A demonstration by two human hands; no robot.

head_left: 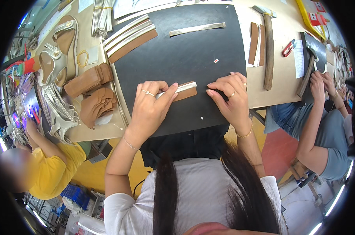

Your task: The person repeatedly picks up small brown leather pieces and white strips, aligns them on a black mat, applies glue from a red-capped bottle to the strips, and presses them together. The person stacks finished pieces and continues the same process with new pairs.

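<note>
Head view: 1 strip piece point(188, 91) lies on black mat point(165, 58), nr the edge closest to the person, its right end angled slightly away; it's flat brown backing w/ a narrower, shiny silvery-white band along the far side, left part mostly hidden. L hand point(153, 98) pinches that part btwn thumb & index; R hand point(229, 93) is loosely curled, thumb & index tips slightly apart, just beside right end. Counts: 1 loose silvery strip point(197, 29) farther up mat; top-left, a row of brown & silvery strips point(130, 38), overlapping, exact no. unclear; left of mat, 2 brown stacks point(87, 80) & 2 sandals point(54, 67); right of mat, 1 hammer point(268, 51), 2 brown strips point(253, 44) w/ pale material btwn, 1 small red item point(288, 47).
</note>
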